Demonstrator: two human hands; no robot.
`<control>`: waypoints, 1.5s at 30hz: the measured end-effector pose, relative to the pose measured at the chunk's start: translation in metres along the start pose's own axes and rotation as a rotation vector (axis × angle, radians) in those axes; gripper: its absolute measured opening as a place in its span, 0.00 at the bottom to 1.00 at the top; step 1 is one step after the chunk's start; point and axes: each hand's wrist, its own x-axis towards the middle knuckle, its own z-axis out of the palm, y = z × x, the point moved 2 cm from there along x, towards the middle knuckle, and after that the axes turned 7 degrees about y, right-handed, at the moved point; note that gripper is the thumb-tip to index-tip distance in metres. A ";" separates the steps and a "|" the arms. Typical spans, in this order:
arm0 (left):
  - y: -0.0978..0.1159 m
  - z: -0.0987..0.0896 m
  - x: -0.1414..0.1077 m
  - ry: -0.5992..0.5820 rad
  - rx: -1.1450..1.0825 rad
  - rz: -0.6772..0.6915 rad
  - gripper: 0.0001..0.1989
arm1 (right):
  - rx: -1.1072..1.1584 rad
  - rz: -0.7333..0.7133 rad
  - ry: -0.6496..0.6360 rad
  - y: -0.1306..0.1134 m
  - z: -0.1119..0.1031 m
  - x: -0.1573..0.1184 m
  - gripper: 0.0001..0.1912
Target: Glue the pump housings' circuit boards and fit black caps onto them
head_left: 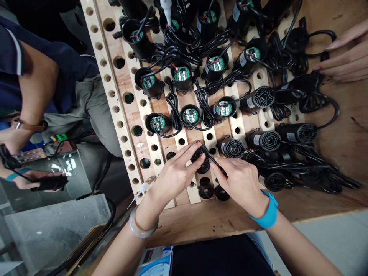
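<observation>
Left hand (176, 173): fingers curled round grille-capped housing (204, 167), seemingly steadying it | Right hand (243, 183): fingers pinched black cable (217, 165) just beside housing, apparently controlling it!

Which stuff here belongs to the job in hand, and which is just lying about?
Likely the job:
- capped cylinder at the left hand
- black cable at the right hand
- green circuit boards in open cylinders
- wooden rack

Probably just about:
- nozzle bottle
- clear panel
- badge
</observation>
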 end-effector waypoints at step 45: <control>0.026 0.009 0.011 0.077 0.201 -0.075 0.15 | 0.138 0.179 -0.189 0.004 0.001 0.008 0.12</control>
